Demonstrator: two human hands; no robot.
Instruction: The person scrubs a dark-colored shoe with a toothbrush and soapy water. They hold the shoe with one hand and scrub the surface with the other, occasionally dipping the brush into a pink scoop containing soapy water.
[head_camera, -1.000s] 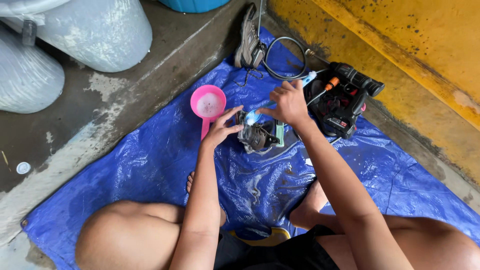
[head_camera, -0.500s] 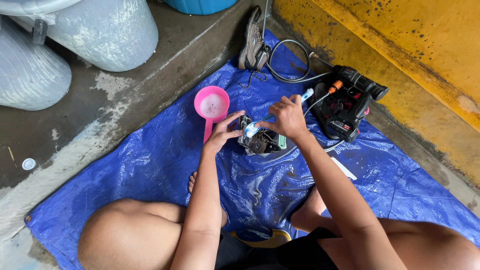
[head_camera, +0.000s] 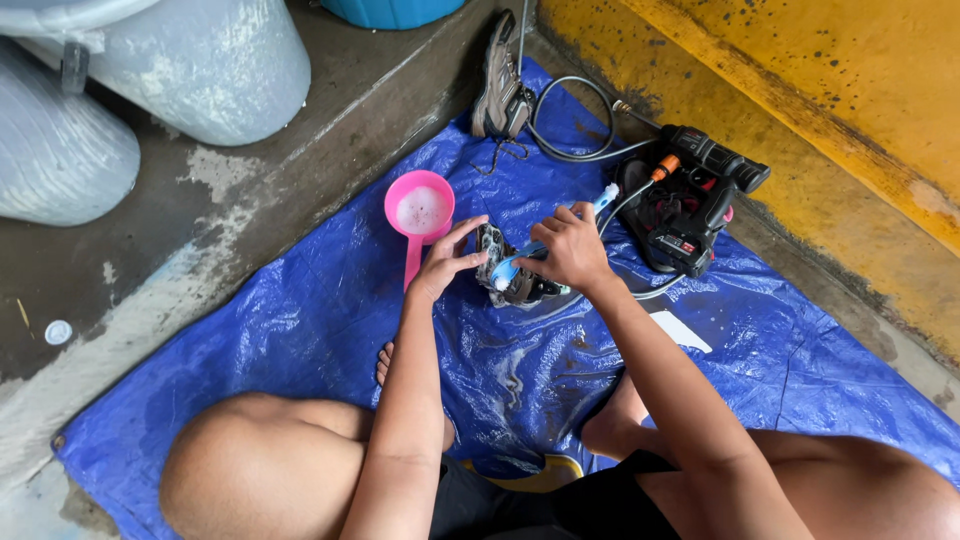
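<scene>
Scrubbing wet shoe (head_camera: 515, 275) | left hand (head_camera: 447, 262) grip steadying it | right hand (head_camera: 566, 245) grip clamped on blue toothbrush (head_camera: 545, 243) | pink scoop (head_camera: 418, 212) just left

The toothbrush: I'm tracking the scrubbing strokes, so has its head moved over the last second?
Yes. The toothbrush head has slid down the shoe, towards the person, away from the pink ladle; right hand grips it.

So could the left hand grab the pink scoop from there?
Probably yes. The left hand rests on the shoe, right beside the pink scoop, whose handle points toward it, with only bare blue tarp between.
</scene>
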